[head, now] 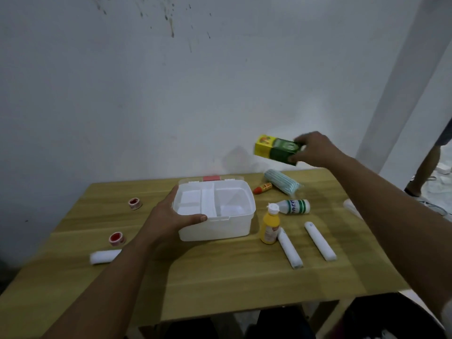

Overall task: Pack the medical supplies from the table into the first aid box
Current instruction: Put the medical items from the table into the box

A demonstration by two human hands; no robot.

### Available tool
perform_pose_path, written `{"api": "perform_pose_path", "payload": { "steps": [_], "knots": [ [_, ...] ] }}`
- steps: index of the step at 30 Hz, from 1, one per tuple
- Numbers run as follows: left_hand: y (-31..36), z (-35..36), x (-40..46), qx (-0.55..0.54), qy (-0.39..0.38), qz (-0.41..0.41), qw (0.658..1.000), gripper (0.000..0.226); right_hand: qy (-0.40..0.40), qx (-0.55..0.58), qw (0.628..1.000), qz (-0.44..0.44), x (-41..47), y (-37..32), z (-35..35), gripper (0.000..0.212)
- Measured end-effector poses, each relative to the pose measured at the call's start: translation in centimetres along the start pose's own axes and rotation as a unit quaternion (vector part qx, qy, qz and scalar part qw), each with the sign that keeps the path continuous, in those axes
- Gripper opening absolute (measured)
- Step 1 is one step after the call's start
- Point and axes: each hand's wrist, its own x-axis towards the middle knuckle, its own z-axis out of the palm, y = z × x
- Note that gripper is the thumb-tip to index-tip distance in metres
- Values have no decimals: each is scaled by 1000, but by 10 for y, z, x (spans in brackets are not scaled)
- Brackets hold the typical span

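Observation:
The white first aid box point(234, 228) stands open in the middle of the wooden table point(220, 277), its divided tray showing. My left hand point(168, 216) grips the box's front left corner. My right hand point(310, 149) holds a green and yellow carton point(274, 149) in the air above the table's back right. Lying on the table to the right are a yellow bottle point(269, 228), a white bottle with green stripes point(294, 206), two white gauze rolls point(291, 248) point(319, 241), a pack of face masks point(281, 183) and a small red-capped tube point(263, 188).
Left of the box lie two red tape rolls point(135, 203) point(117, 239) and a white bandage roll point(104, 256). A white wall stands behind the table. Another person's leg point(428, 165) is at the far right, on the floor beyond the table's edge.

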Motion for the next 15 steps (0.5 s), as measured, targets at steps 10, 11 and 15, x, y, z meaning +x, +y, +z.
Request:
{"api": "perform_pose_path", "payload": {
  "steps": [10, 11, 15],
  "knots": [
    [-5, -1, 2, -20, -5, -5, 1000, 101, -174, -223, 952, -114, -51, -130, 42, 38],
    [-6, -1, 3, -20, -5, -7, 1000, 104, -167, -233, 951, -114, -52, -134, 44, 36],
    [-11, -2, 5, -3, -10, -25, 1000, 121, -149, -262, 946, -124, -54, -142, 44, 36]
  ]
}}
